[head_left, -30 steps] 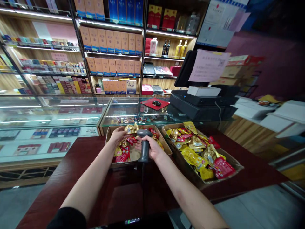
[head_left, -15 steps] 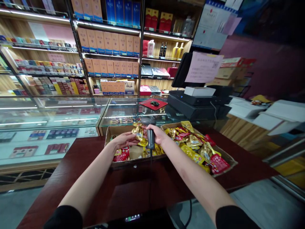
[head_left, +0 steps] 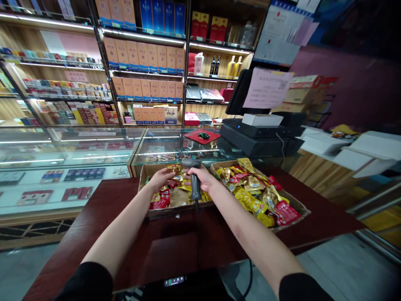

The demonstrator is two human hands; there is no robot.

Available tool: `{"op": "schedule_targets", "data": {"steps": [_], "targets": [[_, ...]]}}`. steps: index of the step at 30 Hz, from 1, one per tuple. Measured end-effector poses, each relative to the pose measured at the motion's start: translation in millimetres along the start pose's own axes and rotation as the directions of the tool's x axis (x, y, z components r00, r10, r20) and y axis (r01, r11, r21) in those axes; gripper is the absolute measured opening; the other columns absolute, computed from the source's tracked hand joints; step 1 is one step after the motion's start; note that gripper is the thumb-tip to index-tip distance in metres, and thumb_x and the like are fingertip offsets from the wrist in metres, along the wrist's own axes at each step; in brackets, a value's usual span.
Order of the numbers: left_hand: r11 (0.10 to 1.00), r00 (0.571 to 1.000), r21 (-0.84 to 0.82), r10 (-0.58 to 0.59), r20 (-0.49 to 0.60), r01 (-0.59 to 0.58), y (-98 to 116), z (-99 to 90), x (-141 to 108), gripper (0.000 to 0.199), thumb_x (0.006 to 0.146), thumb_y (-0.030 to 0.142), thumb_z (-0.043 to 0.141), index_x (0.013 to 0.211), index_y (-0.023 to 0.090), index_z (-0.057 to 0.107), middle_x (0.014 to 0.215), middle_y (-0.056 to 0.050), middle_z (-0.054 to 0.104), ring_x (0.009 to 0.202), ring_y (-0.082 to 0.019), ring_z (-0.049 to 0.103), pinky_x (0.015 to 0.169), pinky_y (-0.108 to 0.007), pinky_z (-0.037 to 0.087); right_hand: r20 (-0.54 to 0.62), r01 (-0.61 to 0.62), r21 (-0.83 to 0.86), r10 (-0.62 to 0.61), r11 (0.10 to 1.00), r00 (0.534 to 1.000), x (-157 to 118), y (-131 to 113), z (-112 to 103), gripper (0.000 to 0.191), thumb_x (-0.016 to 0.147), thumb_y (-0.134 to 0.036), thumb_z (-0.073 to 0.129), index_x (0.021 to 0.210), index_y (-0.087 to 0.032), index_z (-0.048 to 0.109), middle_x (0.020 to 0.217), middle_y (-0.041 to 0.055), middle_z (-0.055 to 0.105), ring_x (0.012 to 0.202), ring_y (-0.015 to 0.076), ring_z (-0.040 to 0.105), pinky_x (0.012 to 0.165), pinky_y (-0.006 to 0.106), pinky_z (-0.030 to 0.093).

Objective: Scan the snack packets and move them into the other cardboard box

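On glossy wood (dark red), hands grip a matte scanner (head_left: pixel 194 184) and crinkly foil packets (head_left: pixel 175 170).

I count two hands of mine, left (head_left: pixel 159 177) and right (head_left: pixel 205 179), and one scanner (head_left: pixel 194 184). Two cardboard boxes sit on one table (head_left: pixel 94 221): the near box (head_left: pixel 144 173) and the far box (head_left: pixel 297 205). The snack packets (head_left: pixel 250 196) in them are too many and too heaped to count. One till (head_left: pixel 260 133) stands behind.
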State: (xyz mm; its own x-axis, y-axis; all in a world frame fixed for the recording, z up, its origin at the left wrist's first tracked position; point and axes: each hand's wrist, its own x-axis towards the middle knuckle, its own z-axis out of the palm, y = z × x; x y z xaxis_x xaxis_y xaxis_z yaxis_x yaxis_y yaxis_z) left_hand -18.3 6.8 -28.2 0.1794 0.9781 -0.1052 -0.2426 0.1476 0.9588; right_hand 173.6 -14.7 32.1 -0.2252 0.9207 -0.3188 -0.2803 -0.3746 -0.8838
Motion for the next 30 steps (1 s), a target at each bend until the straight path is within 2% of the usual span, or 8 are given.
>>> {"op": "schedule_targets", "data": {"steps": [4,8,12,15,17,21,30], "targets": [[1.0,1.0,0.027,-0.01,-0.023,0.011,-3.8,-2.8,1.2,0.042,0.059,0.028,0.084,0.094,0.011,0.066,0.097,-0.011,0.068,0.075,-0.019,0.068,0.066,-0.033,0.058,0.06,-0.038,0.065,0.034,0.997,0.998,-18.0,13.3,7.8,0.011,0.073,-0.014,0.062,0.083,-0.013,0.057,0.071,0.0038,0.065,0.063,0.0167,0.067,0.06,0.035,0.059],[0.996,1.0,0.084,-0.017,-0.024,0.019,-11.4,-7.6,6.1,0.041,0.057,0.027,0.085,0.088,0.01,0.066,0.088,-0.01,0.068,0.068,-0.017,0.067,0.063,-0.031,0.057,0.089,-0.027,0.034,0.023,0.999,0.996,-42.0,34.3,14.0,0.017,0.076,-0.025,0.063,0.086,-0.014,0.055,0.071,0.0034,0.065,0.055,0.0164,0.066,0.05,0.033,0.058],[0.995,0.998,0.097,-0.004,-0.065,0.01,-14.5,-9.0,10.1,0.042,0.055,0.028,0.085,0.087,0.01,0.065,0.083,-0.009,0.068,0.065,-0.017,0.066,0.064,-0.032,0.057,0.028,0.044,-0.039,-0.043,0.998,0.999,-62.5,60.6,18.5,0.025,0.073,-0.034,0.067,0.082,-0.015,0.054,0.068,0.001,0.063,0.045,0.0137,0.061,0.037,0.027,0.052],[0.996,0.987,0.08,0.036,-0.16,-0.024,-14.7,-7.0,12.0,0.044,0.055,0.027,0.086,0.09,0.01,0.065,0.08,-0.006,0.067,0.068,-0.016,0.066,0.066,-0.032,0.057,-0.043,0.118,-0.104,-0.123,0.988,0.991,-72.8,79.1,22.2,0.028,0.071,-0.039,0.066,0.076,-0.015,0.053,0.059,-0.002,0.059,0.037,0.0099,0.054,0.032,0.022,0.047],[0.996,0.975,0.069,0.065,-0.211,-0.051,-15.0,-5.4,13.0,0.047,0.054,0.027,0.086,0.093,0.01,0.065,0.081,-0.006,0.068,0.07,-0.016,0.066,0.066,-0.03,0.057,-0.048,0.156,-0.173,-0.167,0.972,0.985,-77.0,87.4,24.8,0.028,0.072,-0.041,0.065,0.072,-0.016,0.053,0.049,-0.0043,0.055,0.032,0.009,0.049,0.03,0.021,0.043],[0.994,0.97,0.073,0.097,-0.221,-0.083,-16.0,-3.8,14.4,0.05,0.055,0.027,0.085,0.098,0.01,0.065,0.083,-0.005,0.068,0.07,-0.015,0.066,0.066,-0.029,0.056,-0.035,0.211,-0.288,-0.231,0.934,0.972,-79.5,94.6,29.3,0.028,0.073,-0.044,0.063,0.068,-0.018,0.053,0.037,-0.0063,0.047,0.027,0.0092,0.042,0.028,0.02,0.036],[0.993,0.977,0.08,0.1,-0.19,-0.086,-15.4,-1.0,14.1,0.045,0.058,0.028,0.083,0.095,0.012,0.066,0.085,-0.003,0.068,0.068,-0.014,0.064,0.065,-0.028,0.055,-0.02,0.205,-0.195,-0.213,0.959,0.977,-80.1,102.6,36.9,0.026,0.07,-0.041,0.066,0.073,-0.019,0.053,0.056,-0.0026,0.055,0.032,0.0076,0.042,0.027,0.022,0.036]]}}
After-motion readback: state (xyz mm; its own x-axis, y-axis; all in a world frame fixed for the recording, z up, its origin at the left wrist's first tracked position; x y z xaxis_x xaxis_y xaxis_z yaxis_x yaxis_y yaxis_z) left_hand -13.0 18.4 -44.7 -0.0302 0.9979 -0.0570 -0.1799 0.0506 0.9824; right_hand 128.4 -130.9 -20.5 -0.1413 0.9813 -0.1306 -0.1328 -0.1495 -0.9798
